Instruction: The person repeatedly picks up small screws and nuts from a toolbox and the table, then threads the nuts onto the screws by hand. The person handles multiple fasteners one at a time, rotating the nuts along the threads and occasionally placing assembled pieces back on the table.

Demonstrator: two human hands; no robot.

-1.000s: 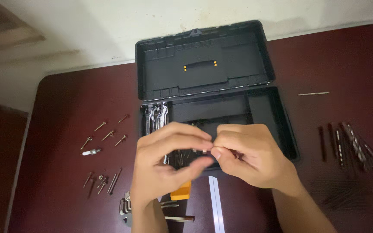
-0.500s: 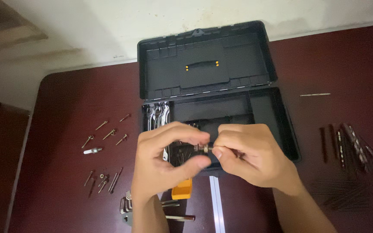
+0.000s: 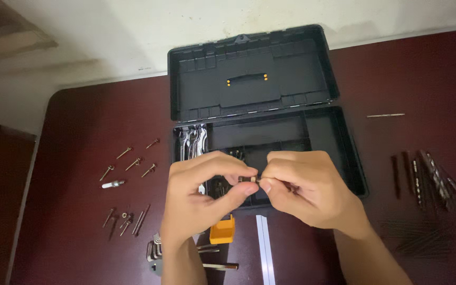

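I pinch a tiny metal part (image 3: 249, 179) between both hands, just above the front of the open toolbox (image 3: 344, 153). My left hand (image 3: 201, 198) curls around it, thumb below and forefinger arched over the top; my right hand (image 3: 304, 190) closes its fingertips on the other end. The part is short and dull brownish, too small for me to tell its exact shape.

The toolbox is black moulded plastic, its lid (image 3: 249, 71) thrown back with a ribbed inner face and two small yellow dots by the handle recess. In its left compartment lie shiny steel wrenches (image 3: 191, 142), side by side.

Below my left hand a small orange plastic block (image 3: 222, 229) sits on the desk (image 3: 80, 116), a glossy dark red-brown surface. Beside it lies a thin pale strip (image 3: 264, 248), and near my left wrist a bunch of metal hex keys (image 3: 154, 250).

To the left, slim screws (image 3: 133, 161) lie scattered, well apart from each other, with a stubby silvery piece (image 3: 113, 184) among them. To the right, long dark drill bits (image 3: 428, 179) rest in a row, and one thin bit (image 3: 385, 115) lies alone further back.
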